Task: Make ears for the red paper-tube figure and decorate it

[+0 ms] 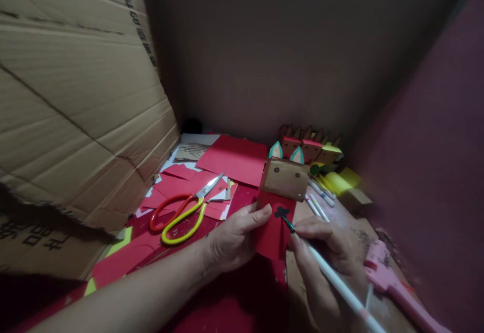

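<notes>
My left hand [242, 235] grips a paper puppet [275, 237] by the left side of its red body, thumb on the front. The puppet has a brown cardboard head [286, 179] with two drawn eyes and two ears outlined in teal. A dark flower-like shape [282, 213] marks the red front. My right hand [328, 257] pinches a white marker [340, 287] near its dark green tip, which touches or nearly touches the lower edge of that shape. Some right fingers are hidden behind the hand.
Red-and-yellow scissors [184, 217] lie on red paper scraps [177, 187] at left. A red sheet [236, 159] sits behind. Similar puppets [310, 146] stand at the back right. Several markers [317, 207] and a pink glue gun [385, 272] lie at right. Tall cardboard [83, 96] walls the left.
</notes>
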The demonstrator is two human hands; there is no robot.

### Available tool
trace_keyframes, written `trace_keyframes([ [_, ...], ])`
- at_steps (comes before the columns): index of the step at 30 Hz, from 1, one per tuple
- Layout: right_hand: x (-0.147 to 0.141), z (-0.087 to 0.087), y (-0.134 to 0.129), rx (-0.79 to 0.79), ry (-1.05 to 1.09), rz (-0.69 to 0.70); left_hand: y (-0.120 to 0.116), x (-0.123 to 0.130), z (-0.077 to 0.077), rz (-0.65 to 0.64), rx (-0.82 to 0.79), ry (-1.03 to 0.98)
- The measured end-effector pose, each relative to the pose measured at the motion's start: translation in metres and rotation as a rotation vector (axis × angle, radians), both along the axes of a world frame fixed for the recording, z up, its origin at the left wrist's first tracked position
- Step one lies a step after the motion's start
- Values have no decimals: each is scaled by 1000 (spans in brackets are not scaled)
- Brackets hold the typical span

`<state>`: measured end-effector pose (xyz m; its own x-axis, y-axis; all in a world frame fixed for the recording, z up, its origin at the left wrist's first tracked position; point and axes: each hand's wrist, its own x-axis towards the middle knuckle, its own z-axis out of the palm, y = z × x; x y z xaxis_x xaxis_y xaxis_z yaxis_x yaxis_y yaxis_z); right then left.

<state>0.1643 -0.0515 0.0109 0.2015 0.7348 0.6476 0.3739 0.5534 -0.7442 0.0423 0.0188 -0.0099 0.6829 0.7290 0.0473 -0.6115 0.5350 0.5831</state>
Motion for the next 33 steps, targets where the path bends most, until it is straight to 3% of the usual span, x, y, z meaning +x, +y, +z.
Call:
trace_keyframes([
  [6,1,-1,0,59,6,-10,0,-2,-1,-1,19,-10],
  [12,4,-3,1,32,28,-18,1,0,0,-92,131,-143],
  [19,2,-4,4,7,91,-30,-1,0,0,-80,91,-120],
  [33,0,-3,1,85,4,-23,1,1,-2,-20,25,-23],
])
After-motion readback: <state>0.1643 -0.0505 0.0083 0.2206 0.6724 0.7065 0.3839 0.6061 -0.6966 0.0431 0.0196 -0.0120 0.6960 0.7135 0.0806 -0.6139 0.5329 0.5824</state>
